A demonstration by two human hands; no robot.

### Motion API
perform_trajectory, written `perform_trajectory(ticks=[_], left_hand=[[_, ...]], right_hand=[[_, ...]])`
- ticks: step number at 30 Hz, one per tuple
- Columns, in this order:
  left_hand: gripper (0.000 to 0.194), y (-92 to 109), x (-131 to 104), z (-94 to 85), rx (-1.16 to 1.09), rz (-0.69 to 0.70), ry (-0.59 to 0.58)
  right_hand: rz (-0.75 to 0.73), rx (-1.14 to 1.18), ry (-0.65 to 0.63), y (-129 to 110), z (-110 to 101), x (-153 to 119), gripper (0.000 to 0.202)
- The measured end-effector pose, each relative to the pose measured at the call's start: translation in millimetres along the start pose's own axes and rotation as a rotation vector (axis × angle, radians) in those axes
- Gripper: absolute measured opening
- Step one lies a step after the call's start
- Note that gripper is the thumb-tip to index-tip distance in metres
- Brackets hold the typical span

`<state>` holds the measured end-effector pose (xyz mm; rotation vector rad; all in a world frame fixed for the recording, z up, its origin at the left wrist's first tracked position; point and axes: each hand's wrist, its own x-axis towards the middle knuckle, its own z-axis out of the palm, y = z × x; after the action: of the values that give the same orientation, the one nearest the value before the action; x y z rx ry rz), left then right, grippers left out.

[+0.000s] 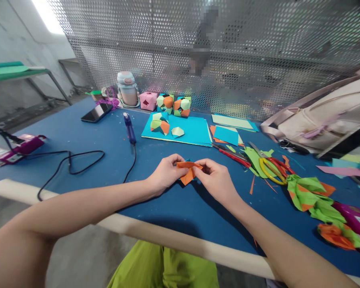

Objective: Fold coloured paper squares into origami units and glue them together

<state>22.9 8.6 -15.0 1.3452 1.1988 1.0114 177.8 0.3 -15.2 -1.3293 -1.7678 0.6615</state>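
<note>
Both hands meet over the blue table [108, 136], near its front edge. Between them is a folded orange paper piece [186, 176], with a bit of teal paper showing behind it. My left hand [168, 172] pinches the piece's left side, thumb on top. From the other side, my right hand [216, 178] grips it between thumb and fingers. Beyond the hands, a blue paper stack [192, 128] bears a multicoloured folded piece [160, 124] and a small pale folded piece [177, 132].
Scissors [273, 170], red-handled pliers [234, 156] and paper scraps lie right. A glue gun [129, 128] and its cable are left, a phone [96, 112] behind. Paper cubes [182, 106] and a bottle [128, 90] stand at the back; a bag [327, 108] is back right.
</note>
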Motion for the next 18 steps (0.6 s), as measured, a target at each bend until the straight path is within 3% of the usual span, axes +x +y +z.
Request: perform_trajectory(ticks=[5, 11, 18], left_hand=[[0.029, 4.6, -1.5, -3.5, 0.016, 0.064, -0.064], [0.029, 3.1, 0.8, -7.9, 0.137, 0.157, -0.082], [0.028, -0.6, 3.8, -7.6, 0.125, 0.192, -0.01]], right_hand=[[0.001, -0.011, 0.0, 0.3, -4.0, 0.9, 0.017], [0.048, 0.056, -0.028, 3.0, -7.0, 3.4, 0.021], [0.112, 0.21, -0.115, 6.2, -3.8, 4.4, 0.027]])
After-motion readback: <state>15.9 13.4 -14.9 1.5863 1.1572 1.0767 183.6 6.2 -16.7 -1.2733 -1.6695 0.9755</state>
